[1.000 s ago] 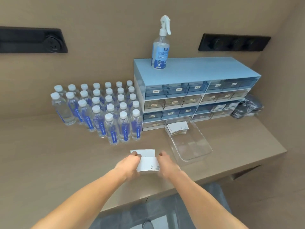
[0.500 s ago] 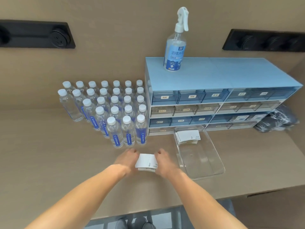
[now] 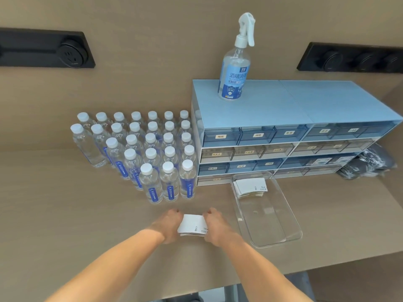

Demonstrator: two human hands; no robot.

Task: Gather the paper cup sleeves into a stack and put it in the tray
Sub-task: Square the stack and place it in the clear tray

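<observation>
Centre frame: my left hand (image 3: pixel 169 225) and right hand (image 3: pixel 216 228) grip the sleeve stack (image 3: pixel 193 225) on the bench (image 3: pixel 65 214); tray (image 3: pixel 292 227) at right

The white paper cup sleeves (image 3: pixel 193 226) look matt; the clear rectangular plastic tray (image 3: pixel 285 236) is glossy, the tan wood-look counter (image 3: pixel 65 214) smooth and matt.

Even, soft light falls from above, bright enough that I see everything plainly. My hands cast only faint shadows on the counter (image 3: pixel 65 214). The clear tray (image 3: pixel 290 234) shows pale glints along its rim, and the spray bottle (image 3: pixel 234 68) has a mild sheen. The wide lens bends the wall sockets (image 3: pixel 43 51) and drawer unit (image 3: pixel 305 105) outward near the edges. Drawer labels look soft, hard to read.
</observation>
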